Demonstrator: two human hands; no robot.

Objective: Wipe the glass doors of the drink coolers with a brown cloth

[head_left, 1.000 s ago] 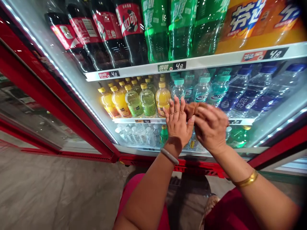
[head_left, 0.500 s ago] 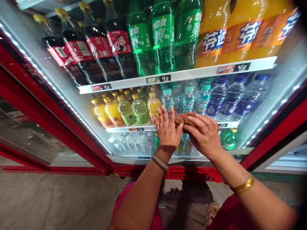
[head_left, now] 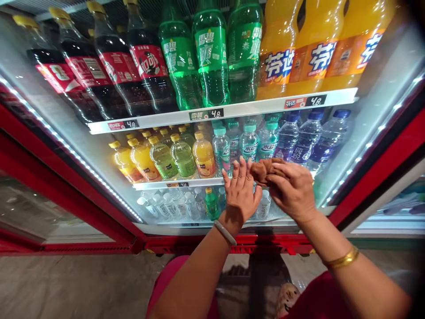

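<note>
My left hand (head_left: 241,190) has its fingers spread, palm toward the cooler's front, and nothing in it. A grey bangle circles that wrist. To its right, my right hand (head_left: 292,186) grips a crumpled brown cloth (head_left: 262,172), which sits between the two hands. A gold bracelet is on the right forearm. Behind the hands are the middle shelf's bottles: an orange juice bottle (head_left: 203,155), a teal-capped bottle (head_left: 249,144) and purple-labelled water bottles (head_left: 299,141). Whether the left palm touches glass cannot be made out.
Large cola (head_left: 149,62), green (head_left: 210,57) and orange soda bottles (head_left: 317,48) fill the upper shelf (head_left: 166,116). Small clear bottles (head_left: 169,206) stand at the bottom. A red frame (head_left: 215,243) borders the cooler, with grey floor (head_left: 83,283) below.
The view has shifted, so shelves and bottles appear further left. Both hands sit slightly lower and to the right, and more of the brown cloth shows.
</note>
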